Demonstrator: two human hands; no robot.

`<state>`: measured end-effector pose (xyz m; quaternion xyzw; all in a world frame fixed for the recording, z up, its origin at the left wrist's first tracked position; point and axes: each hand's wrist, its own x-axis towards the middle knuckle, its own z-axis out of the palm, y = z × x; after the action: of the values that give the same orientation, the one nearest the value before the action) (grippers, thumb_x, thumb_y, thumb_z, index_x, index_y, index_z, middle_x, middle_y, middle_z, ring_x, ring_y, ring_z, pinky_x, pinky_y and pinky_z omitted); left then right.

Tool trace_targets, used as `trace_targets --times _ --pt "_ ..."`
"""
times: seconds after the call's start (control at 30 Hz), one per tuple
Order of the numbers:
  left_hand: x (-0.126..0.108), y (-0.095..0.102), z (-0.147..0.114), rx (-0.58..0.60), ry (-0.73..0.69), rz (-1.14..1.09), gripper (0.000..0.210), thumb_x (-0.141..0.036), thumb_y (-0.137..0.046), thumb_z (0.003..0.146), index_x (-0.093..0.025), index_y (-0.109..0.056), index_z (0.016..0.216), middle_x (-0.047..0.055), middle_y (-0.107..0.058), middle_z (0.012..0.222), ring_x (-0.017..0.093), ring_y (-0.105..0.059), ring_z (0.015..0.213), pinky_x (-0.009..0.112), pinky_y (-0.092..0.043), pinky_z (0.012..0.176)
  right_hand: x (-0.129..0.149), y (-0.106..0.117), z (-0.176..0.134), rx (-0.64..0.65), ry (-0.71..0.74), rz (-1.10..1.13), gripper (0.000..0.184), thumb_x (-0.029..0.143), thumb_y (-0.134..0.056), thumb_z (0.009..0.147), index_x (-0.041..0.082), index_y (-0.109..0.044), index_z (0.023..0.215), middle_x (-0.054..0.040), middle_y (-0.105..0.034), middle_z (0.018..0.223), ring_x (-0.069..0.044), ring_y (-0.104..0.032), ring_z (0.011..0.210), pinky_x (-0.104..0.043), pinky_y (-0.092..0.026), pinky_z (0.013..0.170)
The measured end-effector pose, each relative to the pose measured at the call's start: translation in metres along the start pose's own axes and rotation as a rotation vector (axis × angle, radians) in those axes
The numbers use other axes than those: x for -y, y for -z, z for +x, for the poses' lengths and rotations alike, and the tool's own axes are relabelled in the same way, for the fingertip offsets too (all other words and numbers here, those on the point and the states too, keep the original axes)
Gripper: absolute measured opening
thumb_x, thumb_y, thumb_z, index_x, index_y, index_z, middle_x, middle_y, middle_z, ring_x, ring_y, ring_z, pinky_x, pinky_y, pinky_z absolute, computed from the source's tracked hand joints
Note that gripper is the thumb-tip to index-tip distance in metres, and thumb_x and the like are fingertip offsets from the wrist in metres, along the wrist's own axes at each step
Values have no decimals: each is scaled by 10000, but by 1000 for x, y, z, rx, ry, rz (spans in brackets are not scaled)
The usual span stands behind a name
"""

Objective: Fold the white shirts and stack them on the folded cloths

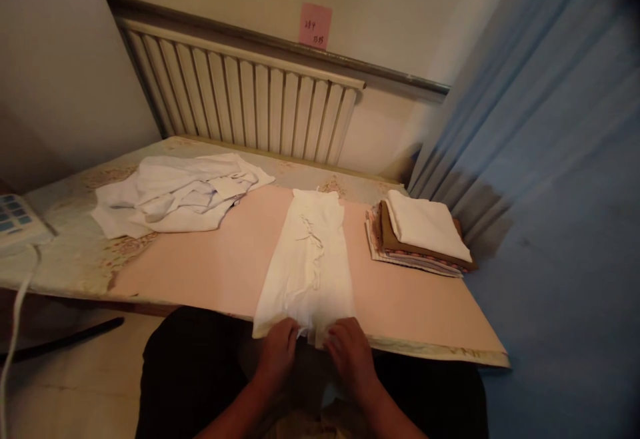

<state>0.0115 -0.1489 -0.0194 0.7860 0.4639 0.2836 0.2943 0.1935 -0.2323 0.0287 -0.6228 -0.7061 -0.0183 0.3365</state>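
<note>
A white garment (320,252) with a ruffled, string-like trim down its middle lies lengthwise on the pink tabletop, narrower at the far end. Its hem hangs at the table's near edge. My left hand (280,346) pinches this hem toward its left side, fingers curled. A short way to the right, my right hand (349,346) grips the same hem with bent fingers. The fabric between both hands is a little bunched, and parts of my fingertips are hidden or blurred.
A loose heap of white clothing (175,192) lies at the left. Folded cloths (427,229), white on brown and patterned, are stacked at the right. A blue curtain (565,226) borders the table's right side. Behind stands a radiator (245,92); a device with a cord (20,222) sits far left.
</note>
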Motion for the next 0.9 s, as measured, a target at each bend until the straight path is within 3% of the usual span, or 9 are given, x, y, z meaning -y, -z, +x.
trace_targets --times 0.13,0.37,0.9 --pt "-1 4 3 30 95 -89 198 -247 -363 882 -202 -530 784 5 -595 750 150 -557 712 261 -413 690 8 -29 1 48 126 -103 375 90 -592 767 212 -568 1120 -98 -570 1169 -260 -486 1068 -439 -447 905" --pt "-10 10 5 35 145 -111 163 -231 -376 851 -201 -511 765 -10 -578 723 145 -556 694 263 -398 679 3 -59 -2 -1 151 -228 214 185 -608 846 240 -609 1052 -91 -580 1190 -269 -488 1044 -438 -411 873" --pt "-16 13 2 32 139 -138 165 -213 -385 849 -193 -520 755 -6 -575 720 139 -548 691 258 -407 680 -14 -74 -12 -107 241 -241 271 131 -547 891 213 -582 1146 -109 -591 1261 -267 -457 1207 -459 -364 944"
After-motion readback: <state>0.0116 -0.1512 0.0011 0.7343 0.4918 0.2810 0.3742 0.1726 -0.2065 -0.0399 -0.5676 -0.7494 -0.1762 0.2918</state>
